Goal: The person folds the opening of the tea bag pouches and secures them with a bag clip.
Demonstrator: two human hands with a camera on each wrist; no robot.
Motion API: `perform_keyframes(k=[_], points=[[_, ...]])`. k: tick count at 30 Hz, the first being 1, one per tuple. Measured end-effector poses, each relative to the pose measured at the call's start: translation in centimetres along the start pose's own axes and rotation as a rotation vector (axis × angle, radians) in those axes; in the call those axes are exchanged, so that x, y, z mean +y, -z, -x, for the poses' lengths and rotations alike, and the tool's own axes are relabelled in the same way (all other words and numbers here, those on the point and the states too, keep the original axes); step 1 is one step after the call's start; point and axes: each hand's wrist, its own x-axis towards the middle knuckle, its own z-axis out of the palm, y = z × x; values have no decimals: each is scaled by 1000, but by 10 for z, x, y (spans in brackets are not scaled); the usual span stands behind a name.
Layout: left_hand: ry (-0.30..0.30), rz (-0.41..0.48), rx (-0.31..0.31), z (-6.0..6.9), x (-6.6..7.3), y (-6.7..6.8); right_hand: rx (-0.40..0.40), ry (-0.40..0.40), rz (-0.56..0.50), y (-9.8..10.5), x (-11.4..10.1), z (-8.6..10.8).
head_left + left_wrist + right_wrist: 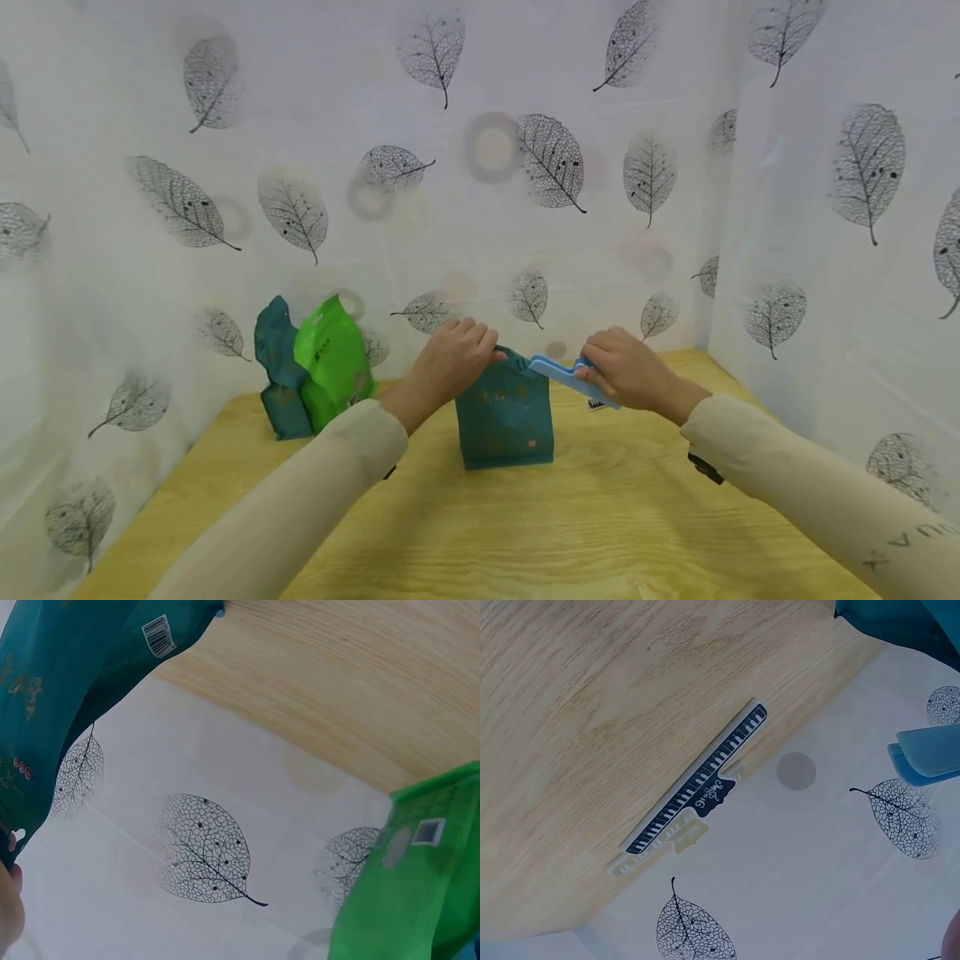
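Observation:
A teal bag (506, 417) stands upright on the table, its top left corner gripped by my left hand (453, 358). In the left wrist view the teal bag (45, 682) fills the upper left, with part of my left hand (9, 907) at the edge. My right hand (626, 367) holds a light blue clip (566, 375), whose far end is beside the bag's top right corner. The right wrist view shows the clip's end (930, 752) at the right edge, apart from the bag (907, 622) there, and a sliver of my right hand (951, 941).
Another teal bag (285, 383) and a bright green bag (333, 362) stand at the table's back left. A dark clip with piano-key print (697, 787) and a yellowish one (686, 836) lie near the back edge of the wooden table (525, 533). Leaf-print sheeting surrounds it.

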Motion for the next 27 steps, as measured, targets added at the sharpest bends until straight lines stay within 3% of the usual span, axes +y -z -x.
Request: perform_keyframes(k=[7, 19, 27], points=[[3, 4, -7, 1, 0, 0, 7, 7, 35, -1, -1, -2], [-7, 9, 10, 3, -1, -1, 103, 66, 56, -6, -7, -14], [-8, 6, 3, 2, -1, 0, 98, 53, 45, -9, -9, -20]])
